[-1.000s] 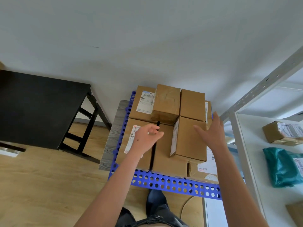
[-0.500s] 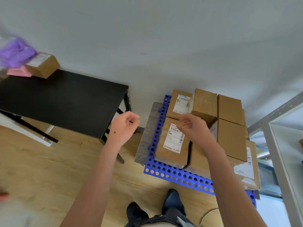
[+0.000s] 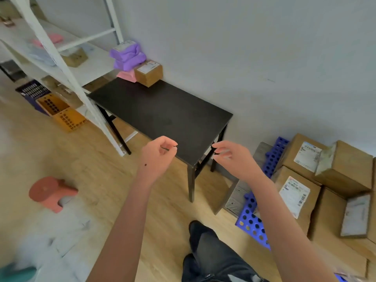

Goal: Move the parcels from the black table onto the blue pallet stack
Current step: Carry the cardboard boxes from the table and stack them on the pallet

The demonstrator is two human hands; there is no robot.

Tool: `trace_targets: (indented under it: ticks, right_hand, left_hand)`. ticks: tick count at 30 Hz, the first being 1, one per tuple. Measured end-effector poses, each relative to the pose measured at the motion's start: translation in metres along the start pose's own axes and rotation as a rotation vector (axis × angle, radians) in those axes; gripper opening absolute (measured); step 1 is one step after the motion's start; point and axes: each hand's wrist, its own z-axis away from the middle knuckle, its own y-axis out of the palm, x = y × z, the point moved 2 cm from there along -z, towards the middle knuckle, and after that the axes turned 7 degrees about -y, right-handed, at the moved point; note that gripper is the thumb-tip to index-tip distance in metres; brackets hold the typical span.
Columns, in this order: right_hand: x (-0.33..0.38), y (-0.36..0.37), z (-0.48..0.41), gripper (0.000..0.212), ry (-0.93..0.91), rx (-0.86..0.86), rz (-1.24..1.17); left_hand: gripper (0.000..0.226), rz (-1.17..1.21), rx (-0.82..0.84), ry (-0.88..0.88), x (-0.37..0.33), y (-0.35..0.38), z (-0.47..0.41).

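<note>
In a room with a pale wall and a light wooden floor (image 3: 81, 169), seen from a head-worn camera looking down. One white metal shelving rack (image 3: 61, 64) stands at the left, its shelves holding blurred packets. One black bench (image 3: 162, 110) stands against the wall at the centre. At the right, on the floor beside the bench, lies the blue pallet stack (image 3: 252, 218), perforated with round holes and resting on a grey wooden board (image 3: 237, 198).

At least five brown cardboard parcels (image 3: 345, 169) are piled on the pallet stack, touching one another. Three of them show white shipping labels with barcodes; the print is too small to read.

One round reddish stool (image 3: 48, 192) sits on the floor at the left. Under the rack lean two orange perforated panels (image 3: 67, 119) and one dark purple panel (image 3: 32, 92).

The person's two bare arms reach forward over the near edge of the bench. The left hand (image 3: 157, 157) and right hand (image 3: 232, 157) are apart from each other, fingers loosely curled, holding nothing. Dark trousers (image 3: 213, 249) show below.

Three parcels sit in the far left corner of the bench, touching: one small brown cardboard box (image 3: 149, 75) with a white label on top, one purple soft bundle (image 3: 128, 55) with a white label, which may be one packet or two, and one flat pink packet (image 3: 127, 75) beneath the purple one. Their labels cannot be read
</note>
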Motion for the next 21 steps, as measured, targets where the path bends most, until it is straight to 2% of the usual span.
trace_targets:
  ticks: [9, 12, 16, 21]
  right_hand:
    - [0.048, 0.065, -0.103, 0.029, -0.095, 0.067, 0.035]
    - [0.065, 0.086, -0.145, 0.029, -0.08, 0.073, 0.032]
    - [0.082, 0.103, -0.201, 0.028, -0.045, 0.053, 0.016]
    - [0.092, 0.108, -0.255, 0.028, -0.017, 0.037, 0.018]
  left_hand:
    - [0.013, 0.038, -0.075, -0.052, 0.05, -0.061, -0.063]
    - [0.02, -0.007, -0.103, -0.05, 0.054, -0.085, -0.1]
    - [0.01, -0.055, -0.082, -0.066, 0.057, -0.115, -0.16]
    - [0.011, -0.11, -0.103, -0.077, 0.059, -0.143, -0.22]
